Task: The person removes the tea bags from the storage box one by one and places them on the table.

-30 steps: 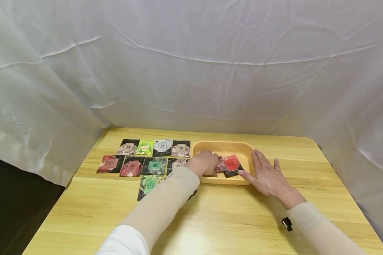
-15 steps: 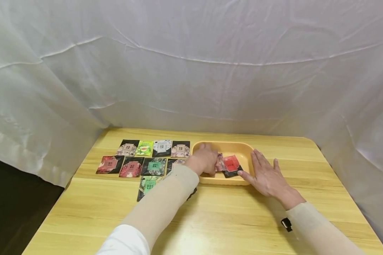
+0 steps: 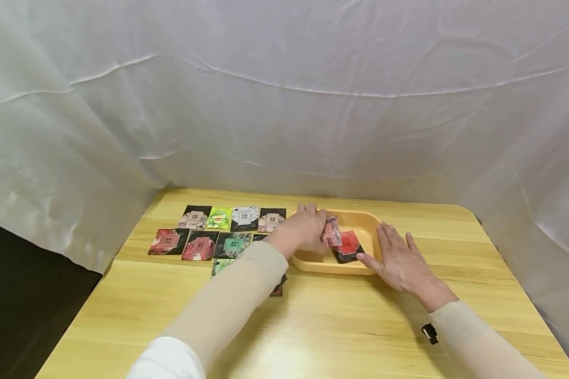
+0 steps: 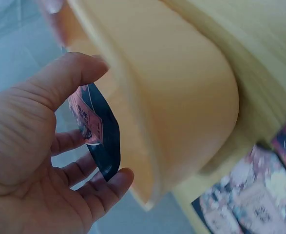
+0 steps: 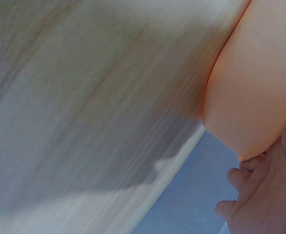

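My left hand (image 3: 305, 230) is over the left part of a yellow-orange plastic tray (image 3: 332, 268). It holds a pink-and-black tea bag sachet (image 4: 103, 131) between thumb and fingers, seen in the left wrist view beside the tray's rim. In the head view, this pinkish sachet (image 3: 332, 232) shows at the fingertips, blurred. A red-and-black tea sachet (image 3: 348, 245) lies in the tray. My right hand (image 3: 405, 263) rests with straight fingers along the tray's right rim, thumb over the near corner. The right wrist view catches part of that hand (image 5: 264, 195) against the tray wall.
Left of the tray, several tea sachets lie in rows, including a bright green one (image 3: 219, 218), a red one (image 3: 168, 241) and one with a green label (image 3: 232, 245). My left forearm hides part of the lower rows. A pale curtain (image 3: 284, 131) hangs behind the wooden table (image 3: 351, 326).
My left hand has come up slightly from inside the tray, lifting the pinkish sachet off its neighbour. My right hand stays at the rim. The head view has shifted a little.
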{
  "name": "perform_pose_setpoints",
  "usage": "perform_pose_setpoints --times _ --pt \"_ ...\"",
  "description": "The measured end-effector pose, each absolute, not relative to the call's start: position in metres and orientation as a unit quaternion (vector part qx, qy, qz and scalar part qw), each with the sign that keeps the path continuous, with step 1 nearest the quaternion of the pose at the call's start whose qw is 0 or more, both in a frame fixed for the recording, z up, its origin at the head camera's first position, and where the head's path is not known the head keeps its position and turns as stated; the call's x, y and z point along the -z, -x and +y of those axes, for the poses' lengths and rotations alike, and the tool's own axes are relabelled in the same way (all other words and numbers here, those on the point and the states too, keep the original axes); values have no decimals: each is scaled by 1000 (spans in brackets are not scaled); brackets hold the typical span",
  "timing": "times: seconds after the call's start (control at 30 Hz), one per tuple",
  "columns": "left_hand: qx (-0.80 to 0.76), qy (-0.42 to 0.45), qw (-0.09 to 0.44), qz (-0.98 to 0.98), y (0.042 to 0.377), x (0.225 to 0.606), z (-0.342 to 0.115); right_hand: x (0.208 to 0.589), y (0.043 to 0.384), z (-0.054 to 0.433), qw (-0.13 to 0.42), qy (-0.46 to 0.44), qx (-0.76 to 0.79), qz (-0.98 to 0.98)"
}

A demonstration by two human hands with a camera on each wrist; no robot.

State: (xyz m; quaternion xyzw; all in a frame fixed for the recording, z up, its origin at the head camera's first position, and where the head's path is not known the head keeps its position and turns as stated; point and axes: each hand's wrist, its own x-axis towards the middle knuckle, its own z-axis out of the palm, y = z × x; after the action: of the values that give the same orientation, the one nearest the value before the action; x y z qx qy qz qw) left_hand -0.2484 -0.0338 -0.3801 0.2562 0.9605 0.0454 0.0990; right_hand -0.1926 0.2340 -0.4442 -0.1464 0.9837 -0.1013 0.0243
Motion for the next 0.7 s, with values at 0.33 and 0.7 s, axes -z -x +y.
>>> perform_pose_setpoints --times 0.33,0.7 --pt "-24 -249 109 962 235 353 -63 444 194 237 33 144 109 983" --pt "-38 -251 97 962 221 342 -113 443 195 237 45 144 115 982"
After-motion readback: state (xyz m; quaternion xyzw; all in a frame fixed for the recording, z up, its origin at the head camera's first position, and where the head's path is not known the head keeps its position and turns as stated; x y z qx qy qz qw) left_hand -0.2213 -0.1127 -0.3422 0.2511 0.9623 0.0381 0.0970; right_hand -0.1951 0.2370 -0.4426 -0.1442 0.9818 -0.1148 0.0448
